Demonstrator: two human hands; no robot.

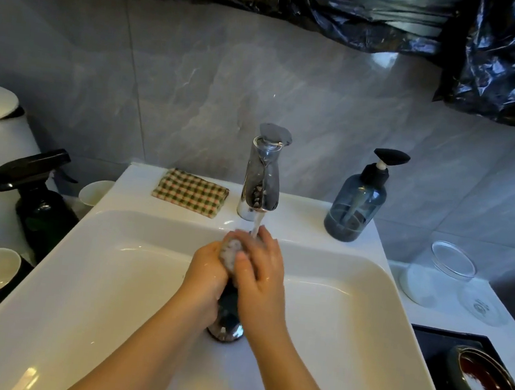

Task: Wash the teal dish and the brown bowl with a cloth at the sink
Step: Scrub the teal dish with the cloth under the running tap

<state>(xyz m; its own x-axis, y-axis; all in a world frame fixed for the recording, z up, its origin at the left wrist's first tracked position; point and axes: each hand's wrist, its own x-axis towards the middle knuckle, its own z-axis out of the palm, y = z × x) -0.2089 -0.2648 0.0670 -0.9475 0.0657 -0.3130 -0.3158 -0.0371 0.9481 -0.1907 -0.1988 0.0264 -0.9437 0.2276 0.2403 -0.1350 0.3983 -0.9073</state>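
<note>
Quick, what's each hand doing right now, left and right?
Left hand: grips the grey cloth, fingers curled round it.
Right hand: grips the same cloth from the other side.

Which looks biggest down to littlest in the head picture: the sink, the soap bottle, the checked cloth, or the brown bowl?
1. sink
2. brown bowl and soap bottle: they look about alike, and the bowl is nearer the camera, so I won't rank them
3. checked cloth

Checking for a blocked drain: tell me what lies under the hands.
The chrome drain shows beneath the left hand and right hand, which grip a wet cloth; the drain's far part is covered.
</note>
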